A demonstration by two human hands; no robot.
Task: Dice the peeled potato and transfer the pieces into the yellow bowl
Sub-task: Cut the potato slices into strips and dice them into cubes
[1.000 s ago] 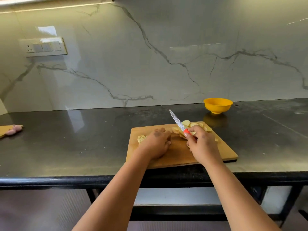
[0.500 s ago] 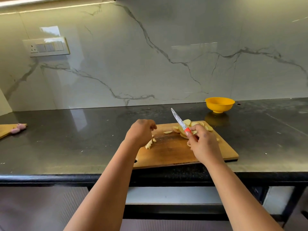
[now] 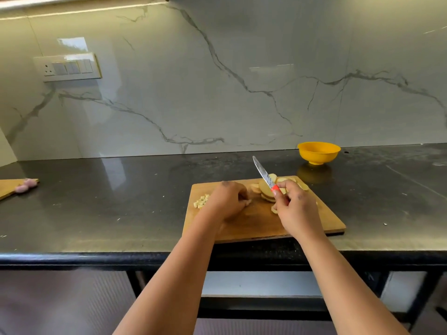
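- Several pale, firm, wet-slick potato slices [image 3: 266,189] lie stacked between my hands; pinch edges.
- Left hand [image 3: 227,200] curls over pieces, grip unclear.
- Right hand [image 3: 296,206] grips the red-handled knife [image 3: 264,175].

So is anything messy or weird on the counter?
A little. The cutting board sits crooked, with its near edge poking past the counter's front edge. White crumbs are scattered on the dark counter. The yellow bowl stands upright, and the diced potato stays on the board.
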